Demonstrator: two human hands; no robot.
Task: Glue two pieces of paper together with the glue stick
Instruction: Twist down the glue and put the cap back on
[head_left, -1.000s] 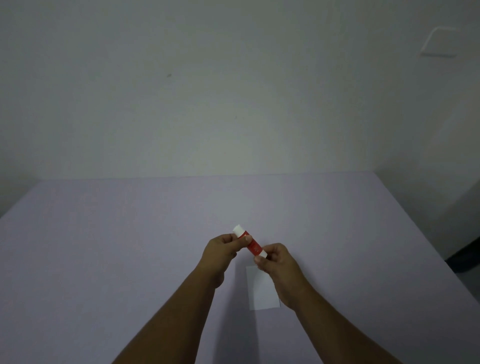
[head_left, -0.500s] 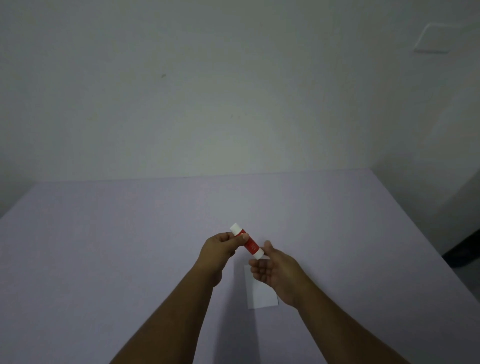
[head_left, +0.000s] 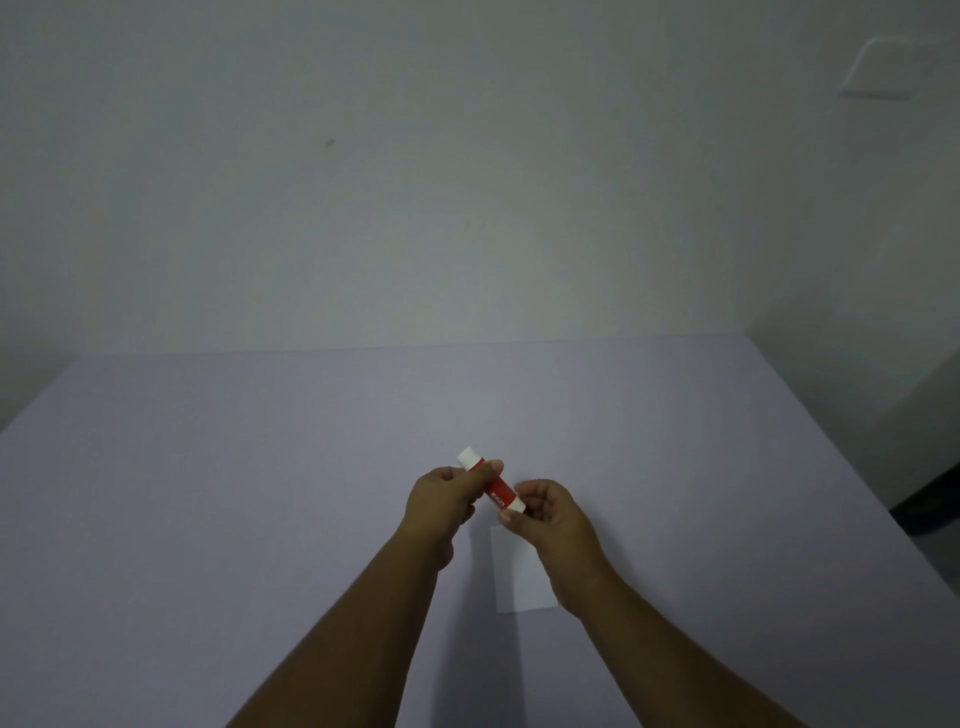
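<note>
A red glue stick with white ends is held slanted above the table, its far end up and to the left. My left hand grips its upper part between thumb and fingers. My right hand pinches the lower white end with its fingertips. Below the hands a small white paper lies flat on the table, partly covered by my right wrist. I cannot tell whether it is one sheet or two stacked.
The pale lilac table reaches back to a plain wall. The table's right edge runs diagonally, with dark floor beyond it. A wall plate sits at the upper right.
My right hand let go of the stick's lower end and opened half a second ago, then closed its fingertips on that end again. The left hand kept its hold.
</note>
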